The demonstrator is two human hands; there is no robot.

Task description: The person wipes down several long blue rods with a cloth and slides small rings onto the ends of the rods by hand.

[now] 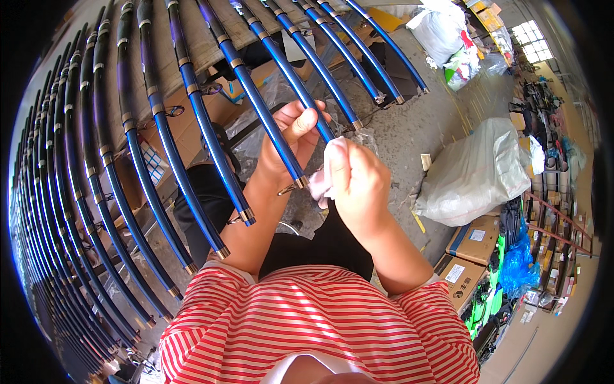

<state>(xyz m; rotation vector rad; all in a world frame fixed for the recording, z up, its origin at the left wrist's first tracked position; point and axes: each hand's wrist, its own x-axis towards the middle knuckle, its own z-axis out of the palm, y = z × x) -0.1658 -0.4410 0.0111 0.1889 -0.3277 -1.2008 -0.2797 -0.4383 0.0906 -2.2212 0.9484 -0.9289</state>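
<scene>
A long row of glossy blue and black fishing rods slants down in front of me from the upper edge. My left hand [297,128] has its thumb and fingers closed around one fishing rod [288,72], near its lower end. My right hand [361,179] is closed on a pale cloth [318,186], pinched round the same rod's lower tip and covering it. Part of the cloth hangs to the left of that hand. Just left, a neighbouring rod [263,115] crosses in front of my left wrist; its end carries a metal ring and a small line guide.
More rods [204,128] crowd the left side, and several stand to the right. A large white sack [476,173] lies on the concrete floor at right, with cardboard boxes [474,240] below it. Shelving [556,211] with goods runs along the far right. White bags [438,32] stand at upper right.
</scene>
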